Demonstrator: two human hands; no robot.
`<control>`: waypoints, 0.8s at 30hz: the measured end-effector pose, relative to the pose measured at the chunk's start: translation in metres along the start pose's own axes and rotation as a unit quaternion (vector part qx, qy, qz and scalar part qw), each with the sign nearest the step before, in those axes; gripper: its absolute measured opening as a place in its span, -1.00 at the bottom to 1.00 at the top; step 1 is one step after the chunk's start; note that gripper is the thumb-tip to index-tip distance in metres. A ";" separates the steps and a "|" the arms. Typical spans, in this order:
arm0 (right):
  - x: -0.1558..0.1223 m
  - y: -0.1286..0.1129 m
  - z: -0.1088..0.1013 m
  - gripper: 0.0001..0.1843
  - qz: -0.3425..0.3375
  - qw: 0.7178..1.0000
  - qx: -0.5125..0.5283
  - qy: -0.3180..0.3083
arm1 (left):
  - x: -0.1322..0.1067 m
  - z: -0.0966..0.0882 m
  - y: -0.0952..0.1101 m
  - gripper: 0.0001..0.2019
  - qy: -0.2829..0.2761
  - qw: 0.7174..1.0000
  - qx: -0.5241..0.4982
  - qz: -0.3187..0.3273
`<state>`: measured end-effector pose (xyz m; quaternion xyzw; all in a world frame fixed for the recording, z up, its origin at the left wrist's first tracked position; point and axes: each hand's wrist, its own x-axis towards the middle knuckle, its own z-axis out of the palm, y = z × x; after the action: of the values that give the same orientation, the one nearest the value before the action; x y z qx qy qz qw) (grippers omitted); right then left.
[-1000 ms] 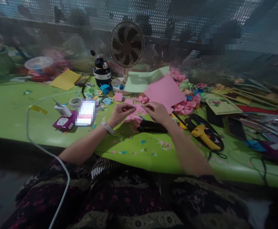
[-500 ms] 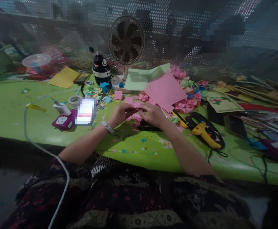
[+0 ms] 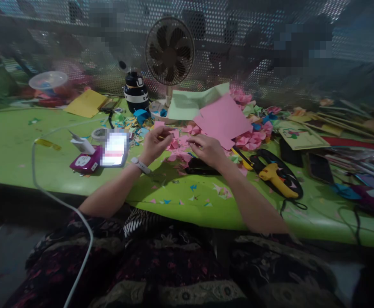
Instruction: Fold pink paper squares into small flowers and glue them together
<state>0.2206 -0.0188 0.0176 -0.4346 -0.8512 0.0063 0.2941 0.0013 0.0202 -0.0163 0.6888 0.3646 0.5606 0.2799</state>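
Facing the left hand (image 3: 156, 140) across pink scraps (image 3: 178, 144), the right hand (image 3: 207, 149) sat near the pink sheet (image 3: 223, 122); whether either grip was closed was unclear.

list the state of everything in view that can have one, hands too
left hand: fingers curled, contents unclear
right hand: fingers bent, contents unclear
small pink pieces: strewn loosely
large pink sheet: spread out, overlapping the green sheet
green sheet: bent, partly covered
left-side phone: screen lit
right-side phone: screen dark
fan: upright
bottle: upright
glue gun: lying down
white wristband: worn on left wrist
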 end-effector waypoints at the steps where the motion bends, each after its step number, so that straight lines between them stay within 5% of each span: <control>1: 0.000 0.000 -0.001 -0.72 0.002 1.000 0.001 0.000 | 0.004 -0.002 -0.003 -0.81 0.024 1.000 0.004 -0.012; 6: 0.000 0.000 0.001 -0.72 0.012 1.000 0.004 -0.004 | 0.012 -0.008 -0.009 -0.89 0.019 0.995 0.085 -0.051; 13: 0.000 -0.003 0.006 -0.72 -0.003 1.000 0.015 -0.019 | 0.007 -0.006 -0.001 -0.80 -0.040 0.996 0.070 -0.042; 24: -0.009 -0.029 0.040 -0.80 -0.175 0.970 -0.044 -0.164 | 0.007 -0.009 -0.023 -0.86 -0.058 0.972 0.209 -0.094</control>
<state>0.1831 -0.0341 -0.0120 -0.2840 -0.9502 -0.0118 0.1278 -0.0107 0.0389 -0.0283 0.7262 0.5200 0.4018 0.2020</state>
